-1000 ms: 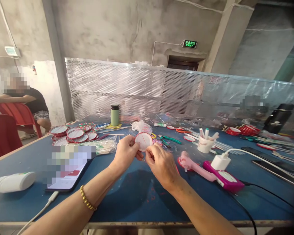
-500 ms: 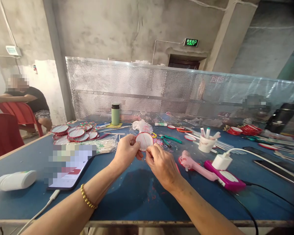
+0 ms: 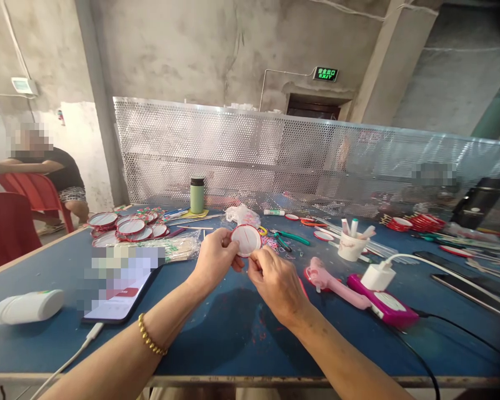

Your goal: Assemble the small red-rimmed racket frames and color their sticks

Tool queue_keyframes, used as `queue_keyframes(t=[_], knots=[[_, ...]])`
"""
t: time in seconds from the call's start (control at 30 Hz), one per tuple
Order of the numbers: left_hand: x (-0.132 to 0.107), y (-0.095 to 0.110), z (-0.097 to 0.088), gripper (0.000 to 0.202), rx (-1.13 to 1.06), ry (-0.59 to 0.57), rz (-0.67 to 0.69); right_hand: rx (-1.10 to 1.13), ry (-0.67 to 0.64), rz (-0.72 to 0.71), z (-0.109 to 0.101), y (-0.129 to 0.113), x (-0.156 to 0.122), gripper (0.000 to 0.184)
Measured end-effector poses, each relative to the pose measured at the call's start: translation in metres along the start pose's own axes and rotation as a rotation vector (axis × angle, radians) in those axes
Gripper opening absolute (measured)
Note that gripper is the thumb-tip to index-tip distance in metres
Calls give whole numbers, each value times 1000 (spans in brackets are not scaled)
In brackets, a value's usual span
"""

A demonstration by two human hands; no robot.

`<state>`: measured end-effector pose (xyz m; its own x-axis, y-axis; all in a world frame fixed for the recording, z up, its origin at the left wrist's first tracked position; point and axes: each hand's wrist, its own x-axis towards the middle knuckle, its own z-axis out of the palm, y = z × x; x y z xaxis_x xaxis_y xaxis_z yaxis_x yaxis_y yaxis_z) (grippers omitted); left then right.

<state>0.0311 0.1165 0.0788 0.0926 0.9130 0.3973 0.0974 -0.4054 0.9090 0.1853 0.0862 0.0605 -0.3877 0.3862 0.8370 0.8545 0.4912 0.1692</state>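
A round white disc with a red rim (image 3: 245, 241) is held up over the middle of the blue table (image 3: 216, 333). My left hand (image 3: 220, 253) pinches its left edge, the thumb lying on the white face. At the lower right edge, my right hand (image 3: 277, 280) has its thumb and fingertips closed on the rim; whether they also grip something small there is hidden. A thin dark line crosses the disc's face. Just behind it lie small pink pieces (image 3: 270, 241) and green-handled pliers (image 3: 291, 238).
Red-rimmed discs (image 3: 131, 226) are piled at the left, near a phone (image 3: 125, 289) and white bottle (image 3: 27, 307). A green flask (image 3: 197, 195) stands behind. On the right are a cup of pens (image 3: 351, 246), pink glue gun (image 3: 337, 286) and magenta power strip (image 3: 385, 305).
Both hands keep the same grip on the disc. The whole view has shifted very slightly; nothing else visibly differs.
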Motion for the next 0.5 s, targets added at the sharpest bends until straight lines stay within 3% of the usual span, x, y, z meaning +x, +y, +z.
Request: queue_keyframes(t=[0.5], knots=[[-3, 4, 1, 5, 62, -4, 21, -87, 27, 4, 1, -2, 0, 22]])
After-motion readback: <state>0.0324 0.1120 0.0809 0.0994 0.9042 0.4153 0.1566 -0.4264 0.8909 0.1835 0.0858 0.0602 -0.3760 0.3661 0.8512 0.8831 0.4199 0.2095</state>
